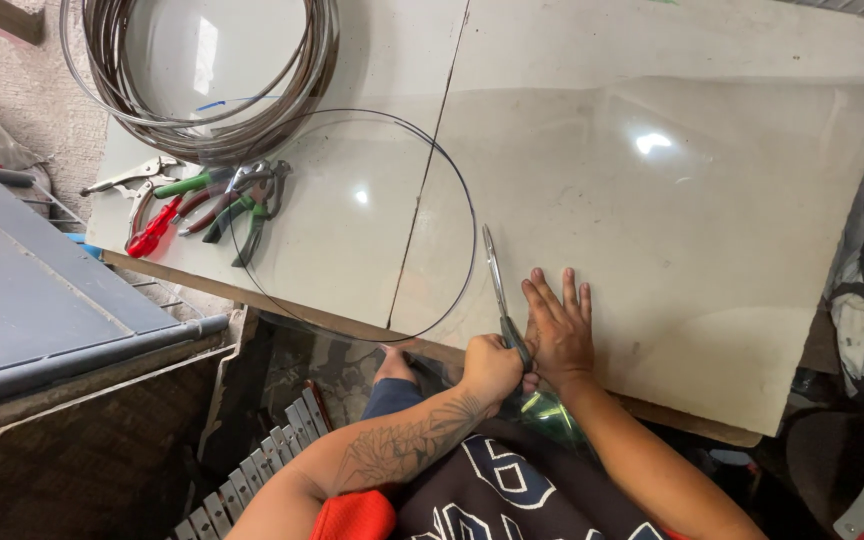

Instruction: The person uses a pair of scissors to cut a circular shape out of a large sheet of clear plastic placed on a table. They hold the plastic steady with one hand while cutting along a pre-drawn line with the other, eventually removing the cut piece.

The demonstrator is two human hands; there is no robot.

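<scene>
Scissors [500,290] at the desk's [652,330] near edge, blades pointing away over a clear sheet [712,200].
I see my left hand [492,368] closed around their handles; right hand [559,330] lies flat, fingers spread, just beside them, open sheet beyond.

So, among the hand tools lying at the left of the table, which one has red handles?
The pliers lowest and furthest left in the cluster: their handles are bright red, while the neighbouring tools have green or bare metal handles.

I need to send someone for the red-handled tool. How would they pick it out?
Start at the coil of metal bands at the table's far left corner. Just below lies a cluster of pliers. The red-handled tool is leftmost there, the only one with bright red grips; its neighbours have green.
</scene>
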